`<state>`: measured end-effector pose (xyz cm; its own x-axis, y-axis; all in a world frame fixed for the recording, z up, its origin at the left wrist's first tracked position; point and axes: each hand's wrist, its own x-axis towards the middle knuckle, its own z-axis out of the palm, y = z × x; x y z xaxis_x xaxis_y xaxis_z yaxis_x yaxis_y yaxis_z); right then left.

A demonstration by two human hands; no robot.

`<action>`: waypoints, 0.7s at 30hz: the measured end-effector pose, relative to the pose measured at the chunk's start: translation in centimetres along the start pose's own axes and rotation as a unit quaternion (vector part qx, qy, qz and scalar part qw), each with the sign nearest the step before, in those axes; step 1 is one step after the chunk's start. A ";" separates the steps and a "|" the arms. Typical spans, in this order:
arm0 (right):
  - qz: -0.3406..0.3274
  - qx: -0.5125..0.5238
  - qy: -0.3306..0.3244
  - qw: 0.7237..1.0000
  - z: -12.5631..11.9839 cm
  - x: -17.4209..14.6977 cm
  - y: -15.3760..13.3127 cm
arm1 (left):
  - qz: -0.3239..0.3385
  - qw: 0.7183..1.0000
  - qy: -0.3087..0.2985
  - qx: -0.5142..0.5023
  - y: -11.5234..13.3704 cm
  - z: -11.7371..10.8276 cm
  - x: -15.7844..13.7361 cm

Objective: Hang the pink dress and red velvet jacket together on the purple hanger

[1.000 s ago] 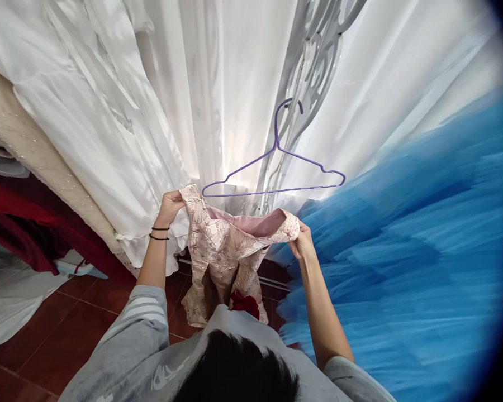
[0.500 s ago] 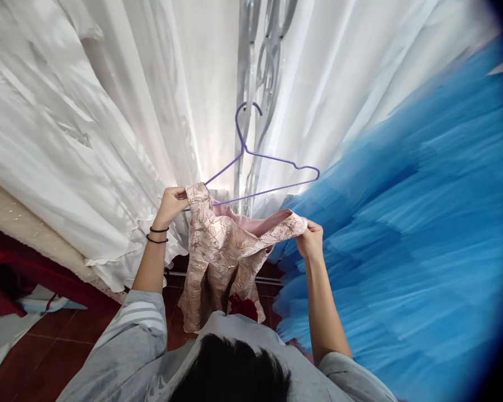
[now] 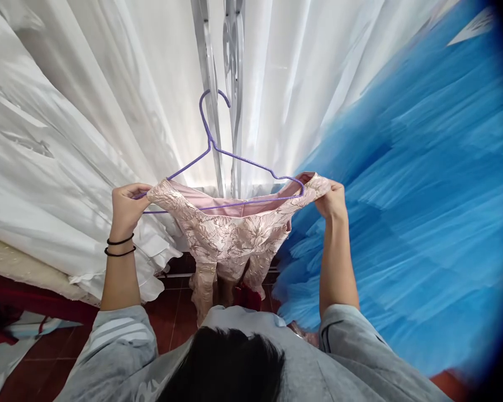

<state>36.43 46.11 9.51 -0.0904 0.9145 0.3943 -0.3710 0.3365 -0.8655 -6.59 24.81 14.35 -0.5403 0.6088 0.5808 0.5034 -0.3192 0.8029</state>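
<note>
A pink dress (image 3: 238, 237) with a gold leaf-like pattern is stretched between my two hands by its wide neckline. My left hand (image 3: 128, 204) pinches the dress's left shoulder, where the left arm of a purple hanger (image 3: 247, 160) passes through. At the other shoulder, my right hand (image 3: 332, 200) grips the fabric with closed fingers. The hanger's right end lies inside the neckline, near that shoulder but short of my right hand. Above, the hook is at a grey metal frame; whether it hangs there is hard to tell. The lower dress falls toward the floor.
White drapery or gowns (image 3: 151, 100) hang at the left and behind the metal frame (image 3: 212, 67). A large blue ruffled tulle gown (image 3: 402, 212) fills the right side. Dark red cloth (image 3: 33, 296) is at the lower left, above a red-brown tiled floor (image 3: 46, 363).
My hands have moved apart, pulling the neckline wider. The right shoulder has come up over the hanger's right end, which was outside the dress before. The view has shifted.
</note>
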 end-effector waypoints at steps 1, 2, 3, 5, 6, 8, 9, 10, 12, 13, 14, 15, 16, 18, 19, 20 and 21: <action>-0.009 -0.006 -0.019 1.000 0.4 0.7 -0.7 | 0.003 1.000 0.003 -0.003 0.0 -0.2 0.2; -0.017 -0.014 -0.041 0.999 1.0 1.4 -1.5 | 0.006 1.000 0.006 -0.009 0.0 -0.4 0.4; -0.022 -0.025 -0.066 0.997 1.5 1.9 -2.2 | 0.009 1.000 0.009 -0.015 0.0 -0.6 0.6; -0.023 -0.048 -0.118 0.992 2.3 2.4 -3.5 | 0.019 0.999 0.021 -0.025 0.2 -1.1 0.8; -0.022 -0.056 -0.134 0.989 2.5 2.4 -4.0 | 0.027 0.999 0.028 -0.026 0.3 -1.3 0.9; -0.016 -0.054 -0.130 0.990 2.1 1.7 -4.2 | 0.039 0.998 0.037 -0.020 0.6 -1.6 0.7; -0.013 -0.045 -0.112 0.993 1.6 1.1 -3.9 | 0.042 0.998 0.034 -0.014 0.7 -1.7 0.5; -0.009 -0.033 -0.089 0.995 0.9 0.3 -3.4 | 0.043 0.999 0.028 -0.008 0.7 -1.6 0.2; 0.005 -0.008 -0.043 0.999 -0.4 -1.1 -2.2 | 0.038 0.999 0.001 0.003 0.6 -1.3 -0.3; 0.013 0.001 -0.025 1.000 -1.0 -1.7 -1.7 | 0.034 0.999 -0.012 0.005 0.4 -1.0 -0.5; 0.020 0.005 -0.015 1.000 -1.4 -2.1 -1.4 | 0.030 0.999 -0.022 0.004 0.2 -0.7 -0.6; 0.026 0.002 -0.014 1.000 -1.5 -2.3 -1.2 | 0.026 0.999 -0.026 0.001 0.0 -0.4 -0.7; 0.024 -0.013 -0.020 0.999 -1.5 -2.3 -1.3 | 0.024 0.999 -0.027 -0.002 -0.2 -0.2 -0.7; -0.004 -0.077 -0.063 0.995 -0.7 -1.6 -2.2 | 0.026 0.999 -0.019 -0.009 -0.7 -0.1 -0.5; -0.023 -0.121 -0.097 0.988 -0.1 -1.1 -2.8 | 0.029 0.999 -0.014 -0.010 -0.8 -0.2 -0.4; -0.040 -0.167 -0.131 0.976 0.7 -0.4 -3.5 | 0.031 0.999 -0.010 -0.010 -0.9 -0.4 -0.2; -0.053 -0.210 -0.161 0.963 1.5 0.4 -4.1 | 0.032 0.999 -0.007 -0.011 -0.9 -0.6 0.0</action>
<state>36.54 44.71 13.70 -0.3805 0.7755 0.5038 0.0056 0.5467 -0.8373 -7.45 24.68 13.68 -0.4986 0.5962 0.6292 0.5220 -0.3730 0.7671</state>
